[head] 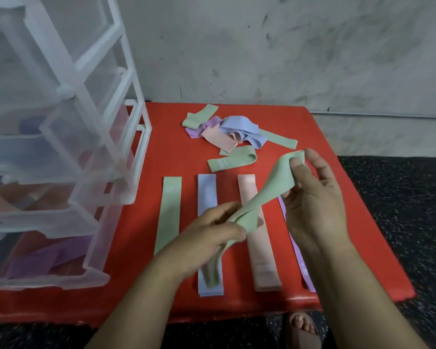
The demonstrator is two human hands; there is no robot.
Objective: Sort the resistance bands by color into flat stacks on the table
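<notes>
A green band [269, 187] hangs twisted in the air over the red table [161, 137]. My left hand [212, 238] pinches its lower end and my right hand [312, 197] holds its upper end. Flat on the table below lie four strips side by side: a green stack [168, 212], a blue stack [207, 195], a pink stack [261, 258] and a purple stack [297, 250], partly hidden by my right forearm. A loose pile of mixed bands [232, 132] sits at the back, with another green band [230, 161] curled just in front of it.
A clear plastic drawer unit [61, 147] stands on the table's left side, with purple and brown bands inside. A grey wall [287, 46] rises behind. Dark speckled floor [400, 210] lies to the right. A sandalled foot [302, 328] shows below the front edge.
</notes>
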